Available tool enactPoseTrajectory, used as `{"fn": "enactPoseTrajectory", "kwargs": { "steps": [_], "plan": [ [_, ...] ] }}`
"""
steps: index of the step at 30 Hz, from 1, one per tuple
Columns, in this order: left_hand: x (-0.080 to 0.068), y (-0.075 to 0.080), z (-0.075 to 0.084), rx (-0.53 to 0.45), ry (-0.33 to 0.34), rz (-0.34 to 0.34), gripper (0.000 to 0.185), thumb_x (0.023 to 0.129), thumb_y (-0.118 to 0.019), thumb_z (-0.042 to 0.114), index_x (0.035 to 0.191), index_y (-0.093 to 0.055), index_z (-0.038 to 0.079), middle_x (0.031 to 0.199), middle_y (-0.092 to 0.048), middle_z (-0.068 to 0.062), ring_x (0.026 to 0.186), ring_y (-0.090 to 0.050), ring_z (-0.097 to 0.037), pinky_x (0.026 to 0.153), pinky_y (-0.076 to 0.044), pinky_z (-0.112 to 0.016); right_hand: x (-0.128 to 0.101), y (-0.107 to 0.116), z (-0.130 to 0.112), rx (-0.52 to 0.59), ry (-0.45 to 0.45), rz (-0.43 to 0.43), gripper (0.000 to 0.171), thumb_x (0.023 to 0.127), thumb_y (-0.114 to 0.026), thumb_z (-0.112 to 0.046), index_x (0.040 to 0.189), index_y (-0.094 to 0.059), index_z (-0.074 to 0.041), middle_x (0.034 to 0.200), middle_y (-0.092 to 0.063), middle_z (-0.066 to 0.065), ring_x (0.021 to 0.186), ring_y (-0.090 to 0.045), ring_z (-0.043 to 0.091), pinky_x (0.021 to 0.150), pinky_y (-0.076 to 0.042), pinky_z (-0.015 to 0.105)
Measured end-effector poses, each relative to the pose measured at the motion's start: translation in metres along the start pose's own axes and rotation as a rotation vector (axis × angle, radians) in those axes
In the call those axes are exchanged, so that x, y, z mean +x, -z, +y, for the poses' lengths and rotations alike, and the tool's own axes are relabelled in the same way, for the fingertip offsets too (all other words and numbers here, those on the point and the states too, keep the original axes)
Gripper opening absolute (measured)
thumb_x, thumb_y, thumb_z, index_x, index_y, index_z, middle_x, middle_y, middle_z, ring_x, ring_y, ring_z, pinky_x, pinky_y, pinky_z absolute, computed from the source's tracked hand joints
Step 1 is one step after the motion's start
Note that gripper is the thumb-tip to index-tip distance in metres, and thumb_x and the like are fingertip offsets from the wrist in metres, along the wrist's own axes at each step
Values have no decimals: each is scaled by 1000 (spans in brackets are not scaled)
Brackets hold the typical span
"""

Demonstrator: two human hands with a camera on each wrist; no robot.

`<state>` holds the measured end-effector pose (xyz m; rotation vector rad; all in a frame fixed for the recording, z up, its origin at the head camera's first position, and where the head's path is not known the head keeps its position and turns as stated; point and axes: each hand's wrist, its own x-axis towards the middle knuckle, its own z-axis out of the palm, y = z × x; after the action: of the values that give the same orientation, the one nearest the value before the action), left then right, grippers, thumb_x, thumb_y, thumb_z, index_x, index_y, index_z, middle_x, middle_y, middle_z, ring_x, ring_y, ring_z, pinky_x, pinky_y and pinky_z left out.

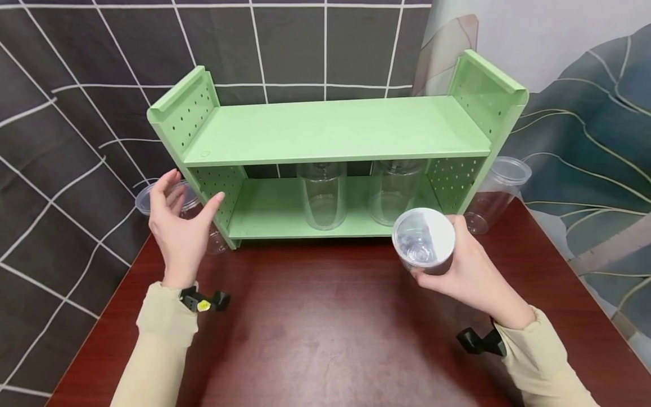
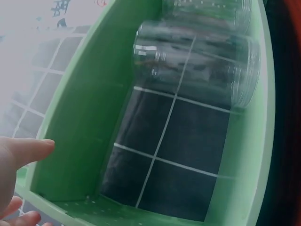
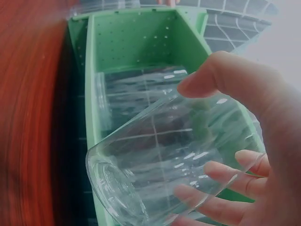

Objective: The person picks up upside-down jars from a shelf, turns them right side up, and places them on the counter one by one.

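Note:
My right hand (image 1: 465,271) grips a clear plastic jar (image 1: 418,249) with a pale translucent top, held in front of the lower right of the green shelf (image 1: 335,130). In the right wrist view the thumb and fingers (image 3: 230,183) wrap round the tilted jar, and its base points toward the lower left. My left hand (image 1: 180,237) is raised by the shelf's left side panel, thumb and fingers spread apart. Behind it, partly covered by the fingers, is another clear jar (image 1: 216,242). Two clear jars (image 1: 324,203) (image 1: 394,198) stand on the lower shelf board, their tops partly hidden by the upper board.
Another clear jar (image 1: 490,198) with a translucent lid stands outside the shelf's right panel. The shelf is on a dark red wooden table (image 1: 325,328), against a dark cloth (image 1: 290,51) with a white grid. A patterned curtain (image 1: 600,141) hangs at the right.

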<state>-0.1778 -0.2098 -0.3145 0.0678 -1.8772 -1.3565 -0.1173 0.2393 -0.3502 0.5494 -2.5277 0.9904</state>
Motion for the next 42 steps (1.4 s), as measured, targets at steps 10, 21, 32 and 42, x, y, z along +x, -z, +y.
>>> {"fn": "enactPoseTrajectory", "kwargs": {
  "steps": [10, 21, 32, 42],
  "plan": [
    [11, -8, -5, -16, 76, -3, 71, 78, -90, 16, 141, -57, 18, 133, -62, -2, 110, -64, -23, 95, -55, -33, 1, 13, 7, 70, 29, 80, 90, 56, -92, 2, 136, -49, -4, 120, -58, 5, 106, -52, 14, 90, -37, 16],
    [25, -14, -12, 47, 18, 87, 49, 84, -82, 8, 129, -69, 19, 114, -72, -3, 84, -69, -12, 80, -57, -21, -12, 50, 24, 51, -97, 178, 74, 62, -90, 7, 129, -58, -1, 108, -64, -8, 91, -59, 0, 85, -37, 13],
    [28, -14, -13, 143, -1, 107, 40, 88, -74, 6, 125, -72, 21, 107, -75, -3, 73, -66, 3, 76, -56, -16, -30, 90, 63, 26, -279, 264, 98, 71, -87, 7, 149, -34, -21, 112, -58, -11, 85, -62, -10, 76, -46, 3],
    [28, -12, -10, 134, -6, 91, 37, 88, -75, 4, 123, -72, 15, 106, -74, -8, 72, -65, 4, 74, -56, -15, -40, 90, 113, -4, -472, 198, 96, 85, -84, -15, 150, -16, -30, 119, -45, -7, 92, -50, -14, 86, -37, 3]
  ]
}}
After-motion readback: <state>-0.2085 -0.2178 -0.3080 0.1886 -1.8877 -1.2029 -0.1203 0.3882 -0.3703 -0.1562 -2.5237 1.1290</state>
